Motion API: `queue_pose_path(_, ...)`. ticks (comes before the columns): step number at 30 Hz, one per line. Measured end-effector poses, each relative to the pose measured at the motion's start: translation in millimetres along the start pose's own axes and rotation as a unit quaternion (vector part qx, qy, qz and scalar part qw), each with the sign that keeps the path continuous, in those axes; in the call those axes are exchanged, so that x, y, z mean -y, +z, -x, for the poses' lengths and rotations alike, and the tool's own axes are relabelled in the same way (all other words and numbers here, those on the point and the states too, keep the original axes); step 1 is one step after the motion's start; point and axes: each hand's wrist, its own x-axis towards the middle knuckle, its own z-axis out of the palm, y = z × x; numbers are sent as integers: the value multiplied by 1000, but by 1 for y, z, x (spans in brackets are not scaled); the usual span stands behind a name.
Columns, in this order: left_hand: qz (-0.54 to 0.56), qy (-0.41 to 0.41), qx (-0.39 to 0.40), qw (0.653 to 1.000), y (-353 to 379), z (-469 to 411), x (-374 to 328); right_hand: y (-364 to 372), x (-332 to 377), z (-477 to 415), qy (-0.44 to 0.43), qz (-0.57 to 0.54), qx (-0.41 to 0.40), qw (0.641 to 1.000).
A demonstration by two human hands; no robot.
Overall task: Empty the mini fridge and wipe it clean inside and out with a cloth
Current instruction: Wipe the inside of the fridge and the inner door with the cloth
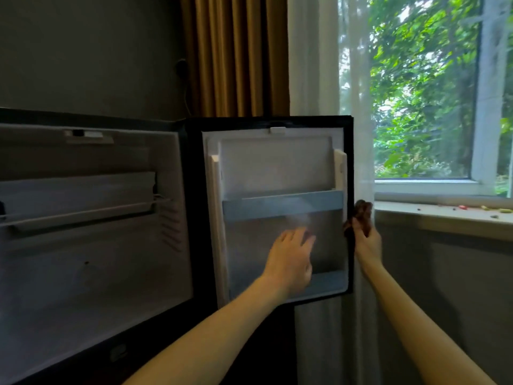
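L hand lay flat+loose on door; R hand gripped cloth at door's edge — seemed best to brace w/ L, wipe downward

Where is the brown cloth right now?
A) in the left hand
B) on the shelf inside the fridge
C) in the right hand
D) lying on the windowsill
C: the right hand grips the cloth at the outer edge of the open fridge door, while the left hand reaches out with straight fingers, holding nothing.

Both arms reach forward. Left hand lies flat, fingers straight; right hand grips a cloth.
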Motion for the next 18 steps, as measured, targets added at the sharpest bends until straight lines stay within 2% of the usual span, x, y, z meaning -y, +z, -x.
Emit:
queue_pose_path(2, 29, -101, 172, 980, 24, 18, -9, 0, 2, -7, -4, 3, 15, 1000)
queue_pose_path(3, 41, -139, 209, 967, 36, 26, -8, 1, 2, -8, -3, 2, 26, 1000)
queue_pose_path(7, 68, -162, 178, 968, 57, 40, 2, 4, -22, 0, 48, -23, 47, 998)
queue_pose_path(10, 86, -167, 182, 965, 59, 35, 5, 4, -89, 31, 146, -15, 5, 989)
queue_pose_path(13, 93, -166, 176, 966, 63, 32, 7, 1, -134, 64, 267, -46, -39, 962)
queue_pose_path(16, 89, -111, 155, 978, 62, 44, 17, 3, -142, 73, 346, -73, -70, 933)
queue_pose_path(18, 69, -70, 151, 984, 60, 62, 29, 10, -140, 74, 366, -129, -88, 917)
